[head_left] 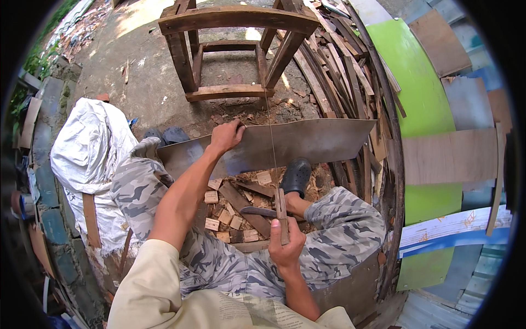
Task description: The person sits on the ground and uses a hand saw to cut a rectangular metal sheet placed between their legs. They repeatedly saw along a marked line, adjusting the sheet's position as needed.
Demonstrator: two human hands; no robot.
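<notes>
My left hand (pixel 226 136) grips the top edge of a thin grey plywood sheet (pixel 312 141) that stands on edge across my knees. My right hand (pixel 286 247) is closed round the wooden handle of a thin-bladed saw (pixel 272 148), whose blade runs straight up across the sheet. Several small wood offcuts (pixel 224 216) lie on the ground between my legs. My foot in a black clog (pixel 296 176) rests among them, just under the sheet.
A rough wooden frame stool (pixel 230 49) stands ahead on the concrete. Stacked wood slats (pixel 342 71) curve along the right, beside green and brown panels (pixel 422 109). A white sack (pixel 90 153) lies at my left.
</notes>
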